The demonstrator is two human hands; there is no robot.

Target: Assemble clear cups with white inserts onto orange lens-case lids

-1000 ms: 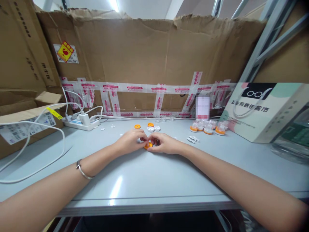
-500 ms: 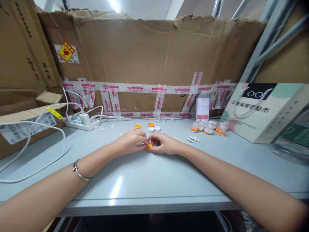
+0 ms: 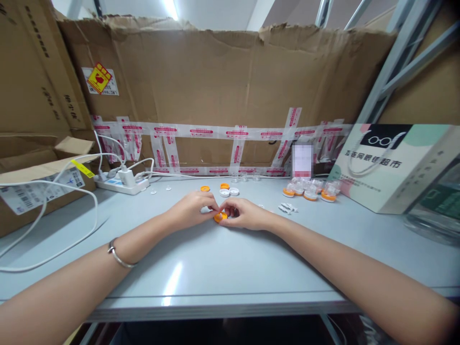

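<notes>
Both my hands meet at a small orange ring-shaped part [image 3: 220, 217] low over the grey table [image 3: 215, 258]. My right hand [image 3: 244, 214] grips its right edge between thumb and fingers. My left hand [image 3: 196, 209] has its fingertips pressed together at the far rim, touching my right fingertips; whatever they pinch is too small to make out. Behind my hands lie an orange ring [image 3: 205, 189], an orange cap [image 3: 224, 186] and two white caps [image 3: 234, 191]. Small white pieces [image 3: 287, 208] lie right of my right hand.
Clear domed parts with orange and white bases [image 3: 311, 194] cluster at the back right, beside a paper bag [image 3: 381, 167] and a plastic bottle [image 3: 438, 211]. A power strip [image 3: 122, 184] with white cables and an open carton [image 3: 43, 187] are at left. A large cardboard box [image 3: 215, 76] stands behind.
The fingers of my left hand have lifted slightly to the far rim of the orange part, so more of it shows. My right hand has hardly moved.
</notes>
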